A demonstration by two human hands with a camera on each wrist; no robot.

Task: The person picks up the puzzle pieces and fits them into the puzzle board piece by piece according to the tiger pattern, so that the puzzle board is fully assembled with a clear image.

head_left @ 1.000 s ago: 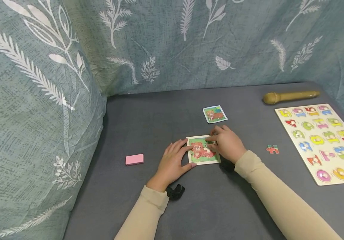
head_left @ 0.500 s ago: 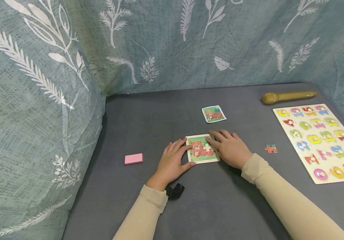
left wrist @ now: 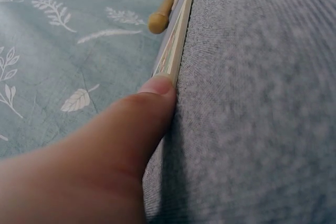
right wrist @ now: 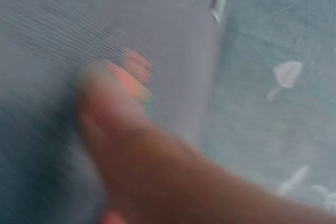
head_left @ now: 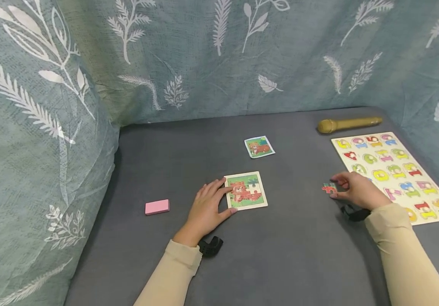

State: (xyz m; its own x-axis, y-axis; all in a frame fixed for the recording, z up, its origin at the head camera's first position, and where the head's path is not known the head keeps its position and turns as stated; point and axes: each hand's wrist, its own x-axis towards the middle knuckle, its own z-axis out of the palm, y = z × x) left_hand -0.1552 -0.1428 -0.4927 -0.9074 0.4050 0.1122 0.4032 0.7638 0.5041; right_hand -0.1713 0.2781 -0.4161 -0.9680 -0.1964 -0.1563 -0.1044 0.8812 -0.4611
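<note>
A square jigsaw tray (head_left: 263, 199) with a pale rim holds a tiger picture with a pale gap at its right side. My left hand (head_left: 205, 208) rests at the tray's left edge, fingers spread, thumb on the near-left corner. The left wrist view shows that thumb (left wrist: 152, 95) against the tray's side. Over to the right, my right hand (head_left: 358, 189) has its thumb and forefinger around a red and green puzzle piece (head_left: 328, 188). In the blurred right wrist view, the thumb partly covers the piece (right wrist: 128, 81).
A small tiger picture card (head_left: 259, 147) lies behind the tray. A pink block (head_left: 157, 207) lies to the left. A wooden number board (head_left: 389, 170) lies at the right, partly under the right hand and forearm, with a brown microphone-shaped stick (head_left: 349, 124) behind it.
My right hand has left the tray's right side and moved right to the loose puzzle piece. The left hand stays at the tray. The head view has turned slightly right.
</note>
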